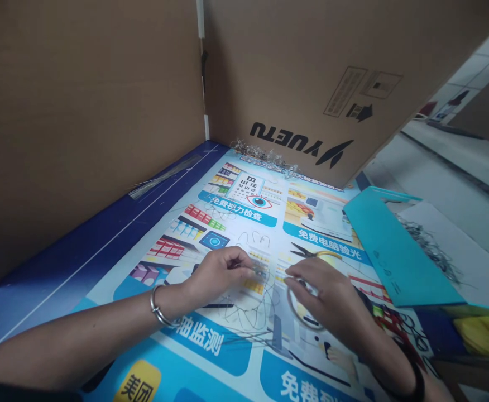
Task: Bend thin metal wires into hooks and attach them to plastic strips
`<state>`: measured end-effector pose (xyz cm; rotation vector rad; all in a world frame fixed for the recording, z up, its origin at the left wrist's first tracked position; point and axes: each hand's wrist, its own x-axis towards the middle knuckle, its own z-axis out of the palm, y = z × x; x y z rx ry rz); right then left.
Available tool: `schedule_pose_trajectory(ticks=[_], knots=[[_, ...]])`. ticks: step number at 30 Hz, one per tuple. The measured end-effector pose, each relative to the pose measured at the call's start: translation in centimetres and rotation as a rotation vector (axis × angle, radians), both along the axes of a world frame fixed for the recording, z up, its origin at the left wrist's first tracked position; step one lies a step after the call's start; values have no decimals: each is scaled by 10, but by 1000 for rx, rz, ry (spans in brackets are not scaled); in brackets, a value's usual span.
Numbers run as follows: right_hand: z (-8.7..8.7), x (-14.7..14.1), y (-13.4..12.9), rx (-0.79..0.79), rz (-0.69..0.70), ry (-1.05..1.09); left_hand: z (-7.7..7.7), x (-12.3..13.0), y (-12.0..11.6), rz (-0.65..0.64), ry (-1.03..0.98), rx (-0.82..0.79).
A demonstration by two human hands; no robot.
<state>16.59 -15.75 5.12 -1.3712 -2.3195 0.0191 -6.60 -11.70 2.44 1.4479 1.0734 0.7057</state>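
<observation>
My left hand (223, 276), with a silver bangle at its wrist, pinches a thin wire between thumb and forefinger. Fine wire loops (248, 312) spread beneath its fingertips, though where they join is hard to make out. To the right, my right hand (328, 287) hovers with thumb and forefinger slightly apart; no held thing shows between them. Just beyond it lie pliers (309, 252) with dark jaws and yellow handles. A round ring-shaped item (291, 304) is partly hidden under the right hand. Several straight wires (248, 338) lie nearer me, and a bent wire shape (258, 240) sits farther off.
Cardboard walls (89, 111) stand at the left and back. Clumped wire pieces (265, 153) line the back edge; straight wires (164, 177) lie at left. At right, a teal folder (395, 251) stands beside a dark wire heap (431, 245). A printed poster (211, 354) covers the table.
</observation>
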Motion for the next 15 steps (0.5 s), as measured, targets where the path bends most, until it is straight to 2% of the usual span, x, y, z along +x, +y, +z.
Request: schedule_pose_trajectory(ticks=[3, 7, 15], knots=[[6, -20, -3, 22, 77, 49, 0, 2, -1, -12, 4, 40], [9, -31, 5, 47, 143, 21, -1, 3, -4, -57, 35, 100], [5, -41, 20, -154, 211, 93, -5, 3, -5, -112, 7, 143]])
